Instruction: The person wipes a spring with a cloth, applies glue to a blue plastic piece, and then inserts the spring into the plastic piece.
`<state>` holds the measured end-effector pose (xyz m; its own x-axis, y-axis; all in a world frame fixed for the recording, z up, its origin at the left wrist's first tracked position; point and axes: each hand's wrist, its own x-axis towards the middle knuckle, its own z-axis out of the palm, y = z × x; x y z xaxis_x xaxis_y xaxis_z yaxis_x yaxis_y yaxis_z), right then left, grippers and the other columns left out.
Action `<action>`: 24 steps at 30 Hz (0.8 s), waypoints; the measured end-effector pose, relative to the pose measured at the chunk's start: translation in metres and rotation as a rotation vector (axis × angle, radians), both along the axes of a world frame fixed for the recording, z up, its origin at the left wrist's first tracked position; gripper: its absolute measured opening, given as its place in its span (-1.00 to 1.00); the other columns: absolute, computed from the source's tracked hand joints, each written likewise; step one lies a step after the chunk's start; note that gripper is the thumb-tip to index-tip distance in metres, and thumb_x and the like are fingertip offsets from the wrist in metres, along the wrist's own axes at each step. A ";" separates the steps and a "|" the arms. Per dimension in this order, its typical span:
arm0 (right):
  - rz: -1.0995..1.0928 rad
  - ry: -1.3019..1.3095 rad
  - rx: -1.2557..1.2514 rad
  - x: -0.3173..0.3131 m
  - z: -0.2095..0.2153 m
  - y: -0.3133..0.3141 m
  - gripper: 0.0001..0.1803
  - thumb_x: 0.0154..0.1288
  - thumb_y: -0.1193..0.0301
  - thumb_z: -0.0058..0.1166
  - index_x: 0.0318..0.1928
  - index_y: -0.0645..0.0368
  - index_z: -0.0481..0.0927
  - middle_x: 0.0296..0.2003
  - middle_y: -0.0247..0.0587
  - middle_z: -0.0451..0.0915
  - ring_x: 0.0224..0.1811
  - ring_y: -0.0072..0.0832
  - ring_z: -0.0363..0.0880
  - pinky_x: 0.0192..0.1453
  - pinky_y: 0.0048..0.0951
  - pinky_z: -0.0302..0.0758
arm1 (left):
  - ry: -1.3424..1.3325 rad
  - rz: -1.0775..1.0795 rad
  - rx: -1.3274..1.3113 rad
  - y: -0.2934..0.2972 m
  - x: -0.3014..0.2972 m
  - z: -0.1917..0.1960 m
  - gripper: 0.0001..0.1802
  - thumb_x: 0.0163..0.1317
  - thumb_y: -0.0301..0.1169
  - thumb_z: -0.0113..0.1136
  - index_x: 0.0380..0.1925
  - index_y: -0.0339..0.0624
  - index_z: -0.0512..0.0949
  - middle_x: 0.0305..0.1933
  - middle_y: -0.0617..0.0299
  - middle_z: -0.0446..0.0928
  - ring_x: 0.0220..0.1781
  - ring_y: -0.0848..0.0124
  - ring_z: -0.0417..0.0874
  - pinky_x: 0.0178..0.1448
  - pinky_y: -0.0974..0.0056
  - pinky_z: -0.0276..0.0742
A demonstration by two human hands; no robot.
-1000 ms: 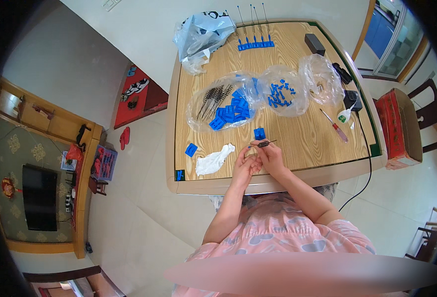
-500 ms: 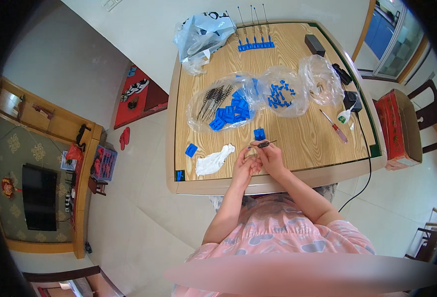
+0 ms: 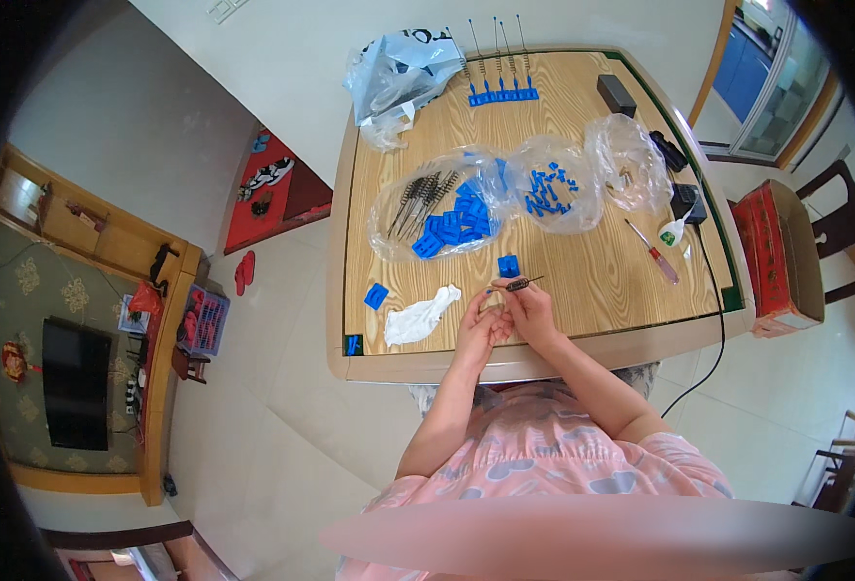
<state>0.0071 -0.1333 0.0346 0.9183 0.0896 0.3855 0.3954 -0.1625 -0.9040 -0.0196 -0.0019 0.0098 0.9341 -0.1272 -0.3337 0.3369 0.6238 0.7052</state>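
Observation:
Close together over the table's near edge, my two hands meet at their fingertips. Between the fingers of my right hand (image 3: 534,314) is a dark coil spring on a thin metal rod (image 3: 519,285), its bare end pointing right. My left hand (image 3: 475,327) is closed in a pinch at the spring's left end, where a speck of blue shows; the small blue piece is mostly covered by fingers. Just beyond my hands lies a blue plastic block (image 3: 509,265). A second blue block (image 3: 376,295) rests to the left, beside a crumpled white cloth (image 3: 422,317).
An open plastic bag holds several springs (image 3: 423,201) and blue blocks (image 3: 458,225). Another has small blue caps (image 3: 549,192); a third clear bag (image 3: 629,145) lies right. A blue strip (image 3: 503,97) bears upright springs. A screwdriver (image 3: 654,254) and black cable (image 3: 723,300) are at right.
The whole view has shifted down slightly. My hands keep almost the same pose on the spring.

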 end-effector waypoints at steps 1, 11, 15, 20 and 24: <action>-0.009 -0.028 0.012 0.001 -0.001 0.000 -0.75 0.25 0.66 -0.04 -0.11 0.24 0.61 -0.36 -0.20 0.59 -0.45 -0.49 0.53 -0.37 -0.49 0.46 | -0.007 -0.009 -0.002 0.000 0.000 0.000 -0.54 0.34 -0.51 -0.02 0.22 -0.16 0.17 -0.30 0.10 0.55 -0.39 0.41 0.59 -0.35 0.40 0.51; 0.025 0.054 0.113 0.005 -0.002 0.000 -0.79 0.26 0.60 0.03 -0.10 0.20 0.61 -0.30 -0.12 0.61 -0.41 -0.38 0.60 -0.36 -0.44 0.49 | -0.094 0.033 -0.054 0.001 0.001 0.005 -0.55 0.32 -0.53 0.02 0.20 -0.33 0.25 -0.22 0.09 0.57 -0.33 0.42 0.59 -0.29 0.43 0.47; -0.002 -0.079 0.048 0.008 0.035 -0.007 -0.79 0.25 0.59 0.05 -0.11 0.20 0.62 -0.32 -0.11 0.61 -0.39 -0.36 0.60 -0.34 -0.43 0.49 | -0.100 0.129 0.048 0.000 0.001 0.021 -0.59 0.28 -0.56 0.08 0.15 -0.31 0.39 -0.20 0.20 0.58 -0.29 0.51 0.59 -0.21 0.45 0.52; 0.063 -0.365 -0.039 0.015 0.099 -0.015 -0.79 0.20 0.58 0.09 -0.14 0.19 0.64 -0.36 -0.13 0.61 -0.34 -0.30 0.59 -0.28 -0.38 0.50 | -0.277 0.259 0.336 0.000 0.003 0.074 -0.70 0.17 -0.62 0.21 -0.05 -0.31 0.57 -0.24 0.29 0.57 -0.30 0.63 0.52 -0.21 0.55 0.45; 0.114 -0.417 -0.092 0.016 0.141 -0.011 -0.78 0.15 0.56 0.12 -0.16 0.19 0.65 -0.38 -0.15 0.60 -0.31 -0.26 0.57 -0.23 -0.35 0.48 | -0.472 0.368 0.523 0.005 0.007 0.090 -0.76 0.13 -0.66 0.24 -0.16 -0.32 0.62 -0.31 0.34 0.52 -0.34 0.65 0.46 -0.24 0.56 0.39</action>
